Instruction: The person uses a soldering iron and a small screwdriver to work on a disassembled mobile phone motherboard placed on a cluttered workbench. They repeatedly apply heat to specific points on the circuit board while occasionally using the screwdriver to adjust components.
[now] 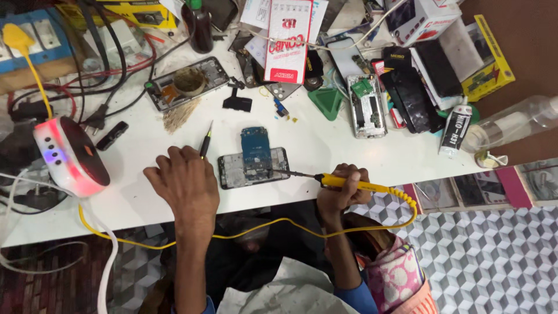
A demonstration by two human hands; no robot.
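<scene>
At a cluttered white laminate workbench (325, 145), an opened black smartphone (253, 167) lies flat near the front edge, directly between the person's two hands, with a small blue circuit board (255, 145) resting across its upper edge. The right hand (339, 189) is closed in a fist-like grip around the yellow plastic handle of a soldering iron (349, 184), whose slim dark metal tip reaches left and meets the phone's exposed interior near the board. A coiled yellow cord (401, 200) springs from the handle and loops below the table edge. The left hand (183, 180) rests palm down just left of the phone, fingers curled around a thin black pen-shaped tool with a yellow tip (205, 142), which points away from the person; the fingers sit just beside the phone's left end, not quite touching it.

Farther back lie a second dismantled phone frame (186, 81), a green triangular plastic pick (327, 103), a stiff tan bristle brush (177, 116) and a white glue tube (456, 131). A glossy red-and-white rounded device (70, 154) glows at far left.
</scene>
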